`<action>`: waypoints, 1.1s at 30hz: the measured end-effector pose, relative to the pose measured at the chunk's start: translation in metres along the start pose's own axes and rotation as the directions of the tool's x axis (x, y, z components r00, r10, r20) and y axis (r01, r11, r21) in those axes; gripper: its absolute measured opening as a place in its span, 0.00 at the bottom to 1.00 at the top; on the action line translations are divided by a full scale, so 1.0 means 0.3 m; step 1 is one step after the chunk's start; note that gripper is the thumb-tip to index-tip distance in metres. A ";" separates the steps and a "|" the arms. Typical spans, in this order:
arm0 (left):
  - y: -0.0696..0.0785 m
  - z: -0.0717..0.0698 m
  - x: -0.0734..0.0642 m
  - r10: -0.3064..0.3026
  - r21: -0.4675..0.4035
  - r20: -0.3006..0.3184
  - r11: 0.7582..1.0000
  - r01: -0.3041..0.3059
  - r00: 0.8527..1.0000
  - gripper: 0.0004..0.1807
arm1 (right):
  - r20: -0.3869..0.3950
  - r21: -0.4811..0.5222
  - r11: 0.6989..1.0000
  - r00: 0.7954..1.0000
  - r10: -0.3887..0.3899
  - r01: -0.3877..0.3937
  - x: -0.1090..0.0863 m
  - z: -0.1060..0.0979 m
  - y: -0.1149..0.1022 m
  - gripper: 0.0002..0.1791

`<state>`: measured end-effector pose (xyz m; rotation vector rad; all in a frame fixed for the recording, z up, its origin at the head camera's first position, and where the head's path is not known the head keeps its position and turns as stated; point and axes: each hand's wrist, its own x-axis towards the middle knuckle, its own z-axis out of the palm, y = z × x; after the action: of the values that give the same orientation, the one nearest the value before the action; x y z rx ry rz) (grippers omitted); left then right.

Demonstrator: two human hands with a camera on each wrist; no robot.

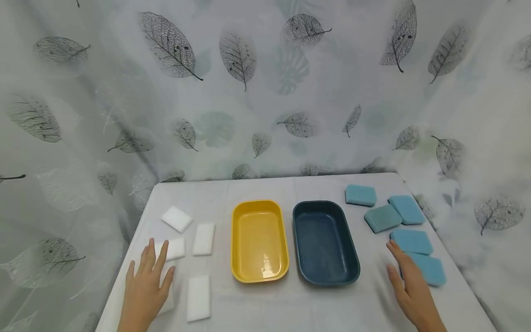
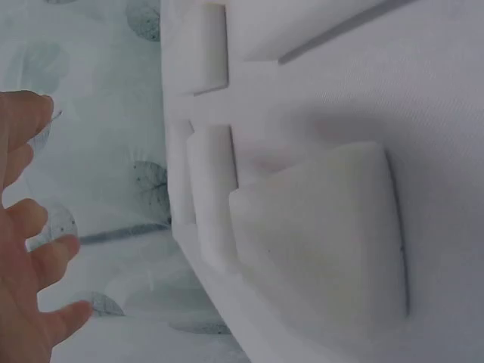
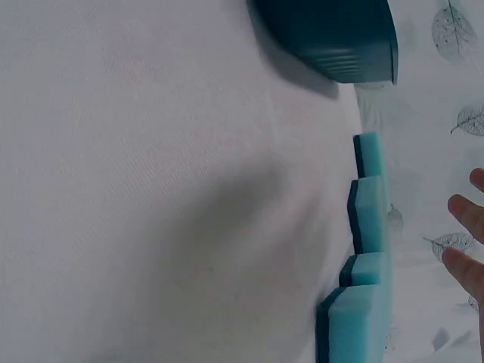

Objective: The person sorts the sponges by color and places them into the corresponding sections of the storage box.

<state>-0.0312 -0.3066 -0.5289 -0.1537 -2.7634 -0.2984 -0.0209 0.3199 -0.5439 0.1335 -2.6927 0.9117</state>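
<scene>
My left hand (image 1: 144, 287), fingers spread and holding nothing, hovers above several white sponges on the left of the table. One white sponge (image 1: 176, 249) shows just past its fingertips, and another is partly hidden under the hand. In the left wrist view a white block (image 2: 318, 242) lies close below. On the right, my right hand (image 1: 411, 288) is held out with extended fingers, nothing in it. It overlaps the edge of a blue sponge (image 1: 430, 269) in the head view. The blue sponges have a dark layer underneath, seen on the nearest sponge (image 3: 352, 325) in the right wrist view.
A yellow tray (image 1: 259, 277) and a dark blue tray (image 1: 329, 279) stand side by side mid-table, both with bare insides. More white sponges (image 1: 199, 298) lie left of them, more blue sponges (image 1: 360, 195) right. A leaf-patterned curtain (image 1: 265, 101) surrounds the white table (image 1: 265, 313).
</scene>
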 end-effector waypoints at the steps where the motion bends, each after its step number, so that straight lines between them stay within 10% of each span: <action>1: 0.007 0.004 -0.002 0.000 -0.005 -0.019 1.000 0.000 1.000 0.47 | 0.004 0.005 1.000 1.000 0.011 -0.011 0.002 0.006 -0.004 0.31; 9: 0.074 0.058 -0.055 -0.020 -0.073 -0.126 0.997 0.011 0.992 0.43 | 0.027 0.126 0.985 0.993 0.115 -0.117 0.005 0.072 -0.028 0.29; 15: 0.136 0.106 -0.087 -0.180 -0.110 0.048 0.977 0.184 0.982 0.40 | 0.104 0.271 0.931 0.969 0.224 -0.244 0.004 0.126 -0.045 0.29; 24: 0.223 0.133 -0.110 -0.305 -0.121 0.291 0.929 0.351 0.907 0.26 | 0.154 0.521 0.791 0.946 0.284 -0.322 -0.009 0.215 -0.070 0.29; 33: 0.275 0.169 -0.147 -0.335 -0.118 0.314 0.915 0.387 0.888 0.28 | 0.181 0.502 0.762 0.911 0.371 -0.410 -0.024 0.265 -0.092 0.31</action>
<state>0.0047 -0.2181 -0.5757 0.3080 -3.0411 -0.6704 -0.0286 0.2497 -0.5901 -0.3068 -2.4886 1.8045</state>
